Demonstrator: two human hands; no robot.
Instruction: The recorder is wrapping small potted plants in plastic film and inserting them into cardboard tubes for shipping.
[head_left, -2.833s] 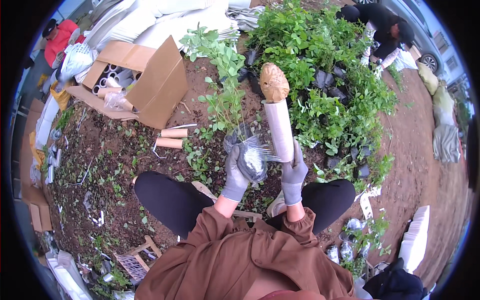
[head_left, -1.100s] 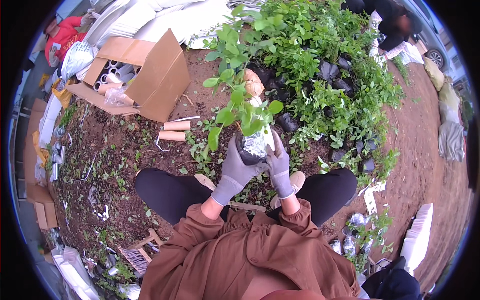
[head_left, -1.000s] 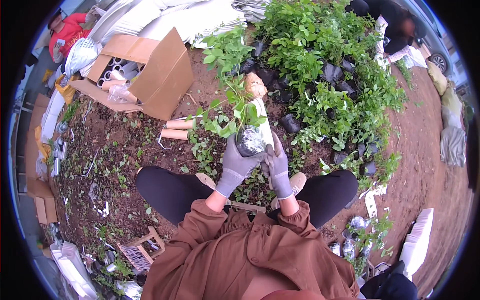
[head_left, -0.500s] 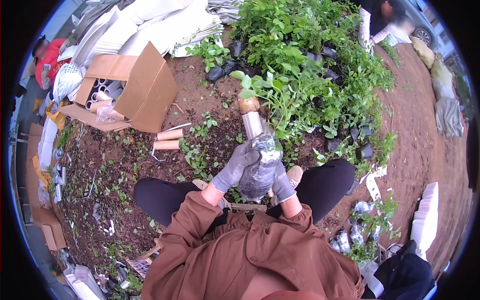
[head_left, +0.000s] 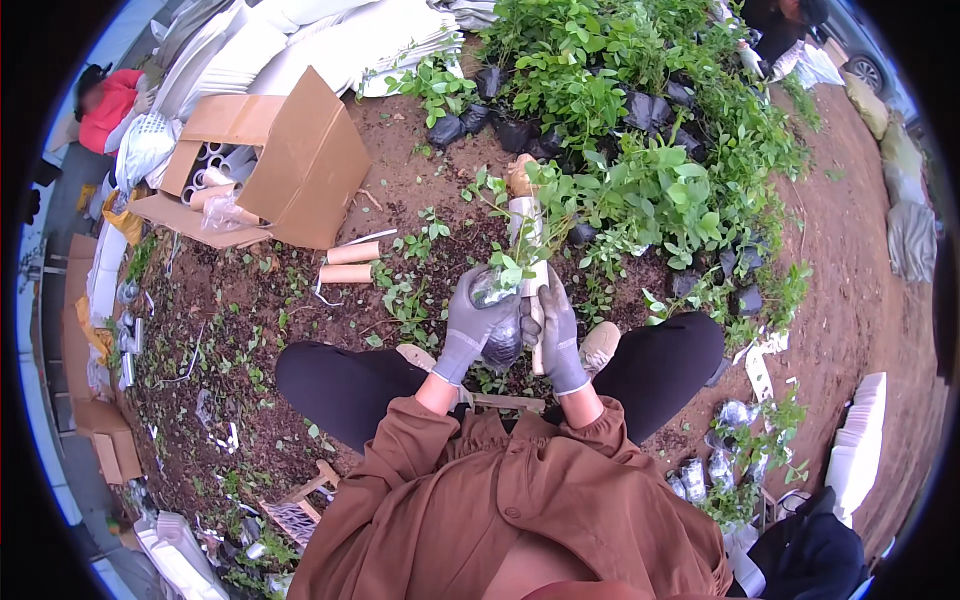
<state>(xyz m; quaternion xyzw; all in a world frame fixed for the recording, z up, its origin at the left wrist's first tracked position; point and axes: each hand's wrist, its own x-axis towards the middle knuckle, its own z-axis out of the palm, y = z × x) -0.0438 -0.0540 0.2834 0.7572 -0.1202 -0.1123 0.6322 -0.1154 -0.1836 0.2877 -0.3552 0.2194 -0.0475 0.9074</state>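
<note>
Both my hands wear grey gloves and are raised in front of my lap. My left hand [head_left: 476, 322] is closed round the upper part of a potted seedling, whose black-wrapped root ball [head_left: 503, 345] hangs below the fingers. Leafy stems of the seedling [head_left: 512, 275] spill out above that hand, and clear film glints there. My right hand [head_left: 560, 332] grips the pale handle of a film roll [head_left: 524, 222], close beside the root ball. This roll points away from me and ends in a rounded tan tip; leaves partly cover it.
An open cardboard box [head_left: 310, 170] of tubes stands far left, with two loose cardboard tubes [head_left: 348, 273] beside it. Leafy seedlings in black bags [head_left: 650, 110] crowd the far middle and right. Wrapped plants [head_left: 720, 468] lie near right, beside stacked white sheets [head_left: 857, 445]. Other people [head_left: 110, 115] work farther off.
The seedling has tipped and swung left in my left hand, its stems now above the fingers. My right hand has come from behind the root ball to its right side, showing the handle.
</note>
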